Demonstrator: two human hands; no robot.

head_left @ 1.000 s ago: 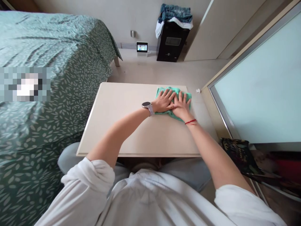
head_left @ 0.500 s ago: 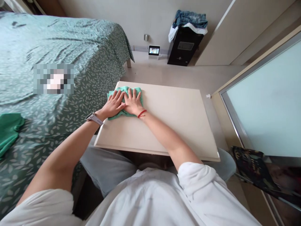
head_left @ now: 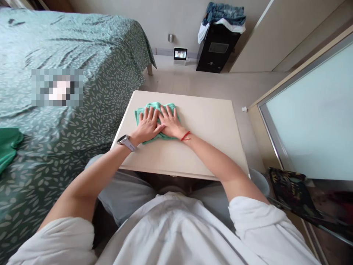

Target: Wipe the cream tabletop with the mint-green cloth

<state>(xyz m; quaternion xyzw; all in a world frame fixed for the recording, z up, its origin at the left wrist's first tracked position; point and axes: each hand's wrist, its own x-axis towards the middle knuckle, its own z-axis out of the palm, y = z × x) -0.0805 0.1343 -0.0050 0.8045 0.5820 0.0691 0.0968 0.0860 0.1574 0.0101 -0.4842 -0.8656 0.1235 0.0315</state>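
A green cloth (head_left: 161, 135), its outline uneven and edges rumpled, lies spread on the pale, rectangular table (head_left: 206, 121), near the far left corner, inside the far and left edges.

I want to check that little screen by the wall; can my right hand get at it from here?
Probably not without moving: the screen stands on the floor beyond the far edge of the table, and your right hand lies flat on the green cloth.

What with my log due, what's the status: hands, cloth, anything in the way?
Left hand, right hand: palms down on green cloth. Cloth on left half of table. Bed beyond table's left edge; nothing seen blocking cloth.
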